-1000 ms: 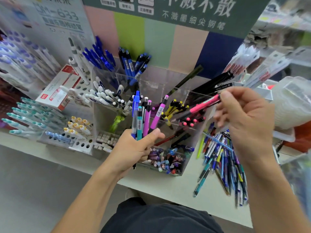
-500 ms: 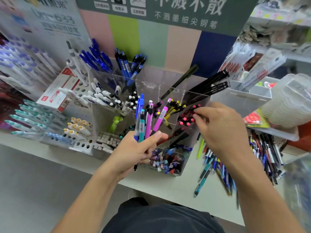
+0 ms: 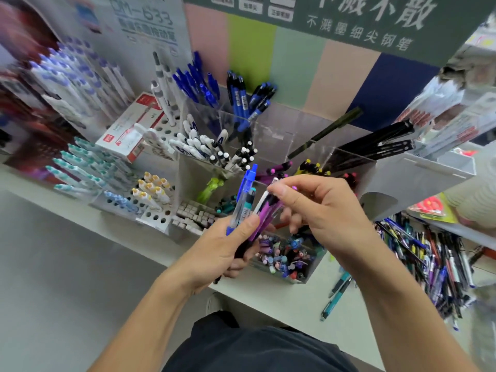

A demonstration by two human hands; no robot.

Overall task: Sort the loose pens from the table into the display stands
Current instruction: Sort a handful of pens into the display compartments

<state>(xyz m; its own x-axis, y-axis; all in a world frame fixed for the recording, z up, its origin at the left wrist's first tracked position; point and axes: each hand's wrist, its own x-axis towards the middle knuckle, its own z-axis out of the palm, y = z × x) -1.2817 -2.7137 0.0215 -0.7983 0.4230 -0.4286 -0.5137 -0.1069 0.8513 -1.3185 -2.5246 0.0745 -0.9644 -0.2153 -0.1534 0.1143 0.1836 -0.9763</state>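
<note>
Right hand [image 3: 319,210] newly on held pens [image 3: 255,208]

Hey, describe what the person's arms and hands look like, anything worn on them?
Both forearms are bare, with no sleeves showing up to the frame edge. The left hand and right hand wear no gloves, and no rings, watch or bracelet are visible. Fingernails look short and unpainted. Dark clothing covers the lap below.
</note>
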